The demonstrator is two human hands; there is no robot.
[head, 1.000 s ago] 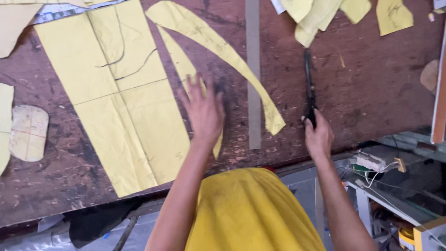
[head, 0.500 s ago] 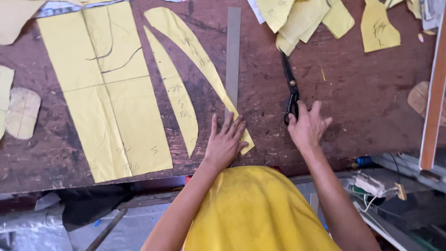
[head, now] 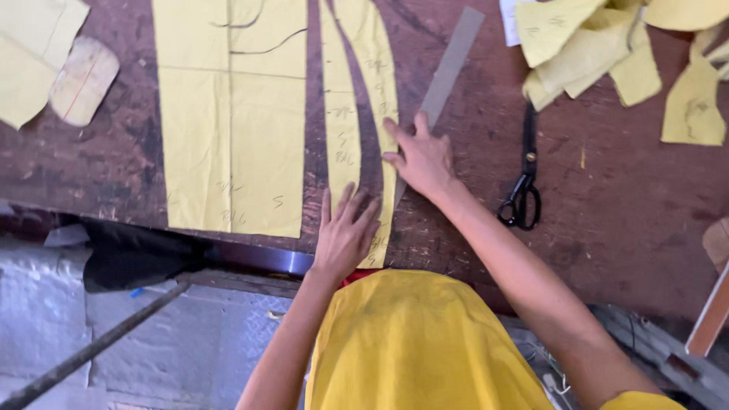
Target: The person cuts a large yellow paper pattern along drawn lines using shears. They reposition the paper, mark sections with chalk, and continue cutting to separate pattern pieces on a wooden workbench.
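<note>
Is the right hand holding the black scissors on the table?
No, the right hand presses a curved yellow strip, while the black scissors lie untouched beside it.

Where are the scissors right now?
In the head view the black scissors lie untouched on the table, right of the right hand and below the pile of yellow scraps.

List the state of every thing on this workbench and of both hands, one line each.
Left hand: open, flat on the curved yellow strip.
Right hand: open, fingers spread on the strip's edge and the metal ruler.
Metal ruler: flat, angled.
Scissors: closed, lying untouched.
Large yellow pattern piece: flat, with pen lines.
Narrow yellow strip: flat, beside the curved one.
Yellow scraps: loosely piled.
</note>
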